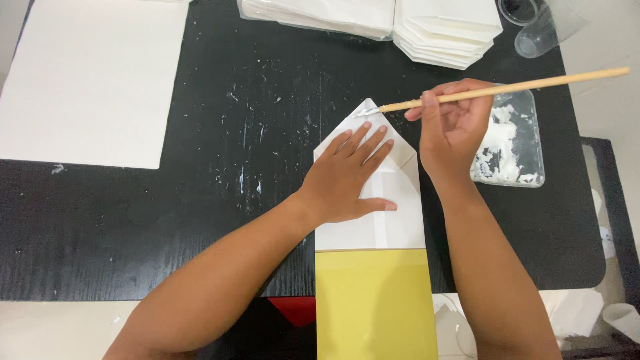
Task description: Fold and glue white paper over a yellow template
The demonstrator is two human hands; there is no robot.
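While the white folded paper (373, 200) is pinned flat on the black worktop (200, 200) by the left hand (347, 177), its grip released, w/ fingers spread, paste is being brushed onto the pointed flap tip. The brush (507, 88) is pinched in the right hand (453, 130); next, more paste from the tray (527, 153) is prob. needed, w/ strokes kept along the flap edges.

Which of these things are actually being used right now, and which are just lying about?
In use:
left hand pressing the folded white paper
right hand holding the brush
glue tray
yellow sheet

Lying about:
paper stacks
white board
plastic cup
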